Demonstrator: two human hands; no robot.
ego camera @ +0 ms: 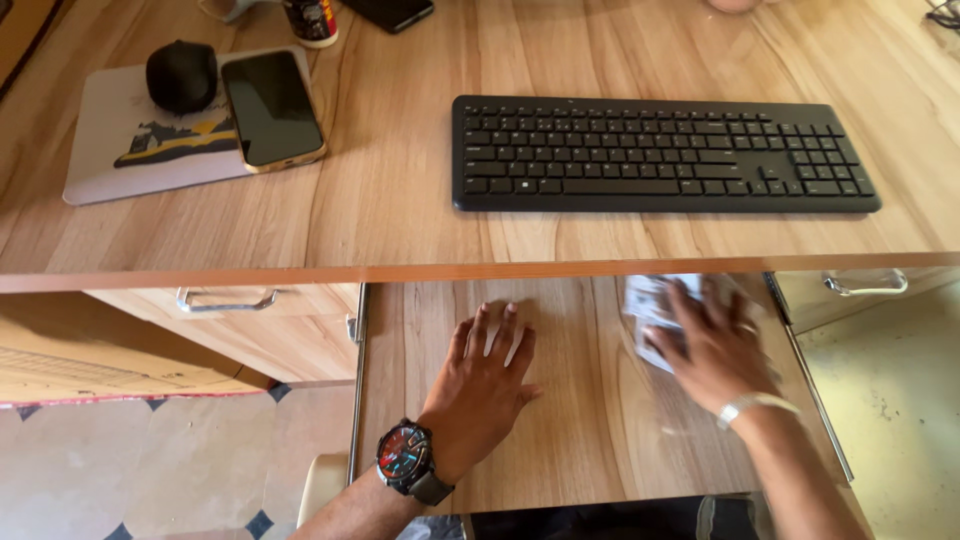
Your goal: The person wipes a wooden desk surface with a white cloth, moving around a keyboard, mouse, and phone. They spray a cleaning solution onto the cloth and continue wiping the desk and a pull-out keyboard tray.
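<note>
My left hand (485, 375), with a dark wristwatch, lies flat with fingers spread on the pulled-out wooden keyboard tray (580, 430) under the desk. My right hand (715, 345), wearing a silver bracelet, presses a pale, blurred cloth (650, 300) against the right part of the tray. The right hand and cloth are motion-blurred. A black keyboard (665, 155) rests on the desk top (400, 190) above the tray.
A mouse pad (130, 160) at the desk's left carries a black mouse (182, 75) and a dark phone (272, 108). Drawers with metal handles (225, 298) flank the tray. Tiled floor (150, 470) lies below left.
</note>
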